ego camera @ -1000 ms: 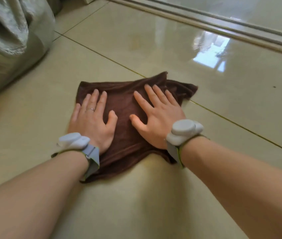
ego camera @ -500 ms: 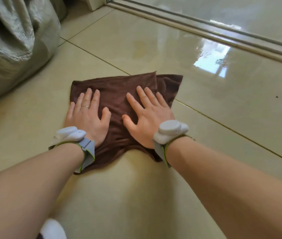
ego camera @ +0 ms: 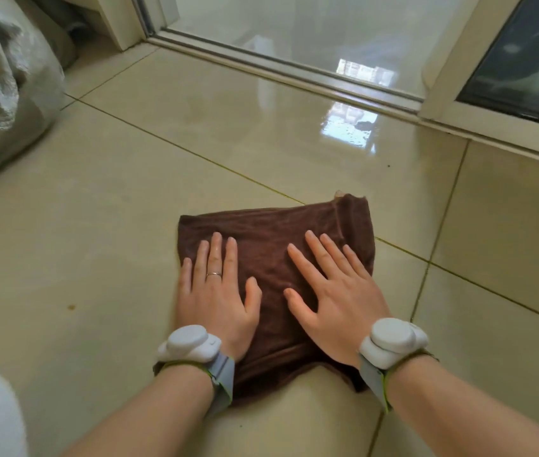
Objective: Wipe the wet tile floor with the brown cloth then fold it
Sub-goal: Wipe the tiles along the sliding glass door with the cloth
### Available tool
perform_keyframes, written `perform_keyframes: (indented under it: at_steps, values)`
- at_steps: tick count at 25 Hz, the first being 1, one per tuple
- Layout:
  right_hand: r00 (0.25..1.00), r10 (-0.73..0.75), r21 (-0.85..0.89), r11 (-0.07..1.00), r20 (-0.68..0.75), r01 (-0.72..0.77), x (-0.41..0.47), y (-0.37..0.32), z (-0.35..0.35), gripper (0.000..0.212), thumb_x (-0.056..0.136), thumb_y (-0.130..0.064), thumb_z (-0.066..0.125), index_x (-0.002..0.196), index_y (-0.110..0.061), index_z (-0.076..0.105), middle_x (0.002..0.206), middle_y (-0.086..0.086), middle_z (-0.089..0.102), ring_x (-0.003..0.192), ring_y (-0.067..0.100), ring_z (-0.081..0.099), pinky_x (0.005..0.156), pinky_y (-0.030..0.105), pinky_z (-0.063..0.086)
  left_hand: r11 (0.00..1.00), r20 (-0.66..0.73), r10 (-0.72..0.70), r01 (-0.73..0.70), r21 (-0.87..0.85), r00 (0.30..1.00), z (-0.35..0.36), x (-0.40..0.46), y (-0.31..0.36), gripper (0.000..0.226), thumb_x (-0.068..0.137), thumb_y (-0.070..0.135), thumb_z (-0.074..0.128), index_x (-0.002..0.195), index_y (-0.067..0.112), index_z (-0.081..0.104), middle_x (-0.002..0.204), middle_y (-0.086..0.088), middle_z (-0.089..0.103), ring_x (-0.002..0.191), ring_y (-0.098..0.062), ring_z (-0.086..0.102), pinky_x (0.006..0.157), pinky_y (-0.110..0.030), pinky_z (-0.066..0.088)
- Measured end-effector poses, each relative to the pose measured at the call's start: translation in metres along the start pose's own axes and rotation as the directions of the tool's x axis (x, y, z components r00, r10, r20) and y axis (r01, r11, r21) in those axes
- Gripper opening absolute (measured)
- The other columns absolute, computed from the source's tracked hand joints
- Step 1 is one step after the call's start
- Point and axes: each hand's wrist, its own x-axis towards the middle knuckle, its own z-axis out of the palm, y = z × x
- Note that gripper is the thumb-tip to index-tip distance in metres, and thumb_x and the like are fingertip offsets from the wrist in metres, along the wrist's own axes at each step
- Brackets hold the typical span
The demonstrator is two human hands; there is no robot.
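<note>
Two hands, left (ego camera: 217, 293) and right (ego camera: 337, 296), press flat and open on the cloth (ego camera: 274, 255), which lies on the floor (ego camera: 113, 225) short of the door track (ego camera: 294, 74); soft, limp, likely damp, best pinched at its far corners.

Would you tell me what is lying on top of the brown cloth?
Both hands, left hand and right hand, press flat on the cloth; the tile beneath is hidden.
</note>
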Motion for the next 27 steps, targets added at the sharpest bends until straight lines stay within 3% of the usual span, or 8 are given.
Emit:
perform_keyframes:
  at_steps: [7,17,24,27]
  values:
    - [0.997,0.067,-0.033,0.997,-0.040,-0.069,0.044,0.049,-0.015,0.081,0.087,-0.074,0.012,0.163,-0.045,0.012,0.174,-0.010,0.002,0.160,0.011,-0.001,0.129,0.034,-0.003,0.998,0.031,0.065,-0.065,-0.020,0.997,0.000,0.052,0.042,0.078,0.091,0.054,0.012,0.162,0.022,0.014,0.170,-0.004,0.010,0.157,-0.019,0.006,0.127,-0.041,0.004]
    - [0.988,0.152,-0.074,0.986,-0.021,-0.153,0.142,0.125,-0.039,0.079,0.089,-0.077,0.015,0.162,-0.047,0.010,0.173,-0.011,0.002,0.159,0.010,-0.001,0.129,0.035,-0.002,0.994,0.003,0.106,-0.106,-0.010,0.994,0.016,0.162,0.102,0.069,0.100,0.052,0.021,0.162,0.024,0.009,0.171,0.000,0.005,0.157,-0.017,0.001,0.127,-0.039,-0.001]
    - [0.983,0.184,-0.092,0.978,-0.022,-0.185,0.114,0.112,-0.033,0.075,0.096,-0.072,0.016,0.164,-0.043,0.004,0.174,-0.007,-0.003,0.160,0.013,-0.004,0.130,0.039,-0.002,0.988,0.028,0.149,-0.148,-0.039,0.988,0.011,0.138,0.097,0.071,0.098,0.054,0.015,0.163,0.024,0.009,0.171,0.001,0.005,0.157,-0.015,0.001,0.127,-0.039,-0.001]
    - [0.979,0.199,-0.070,0.977,-0.046,-0.202,0.069,0.091,-0.028,0.080,0.090,-0.071,0.011,0.164,-0.041,0.007,0.174,-0.004,0.000,0.160,0.015,-0.001,0.130,0.039,-0.001,0.983,0.017,0.174,-0.173,-0.063,0.985,0.005,0.094,0.087,0.076,0.093,0.054,0.012,0.162,0.024,0.014,0.170,0.000,0.010,0.157,-0.016,0.006,0.127,-0.038,0.000]
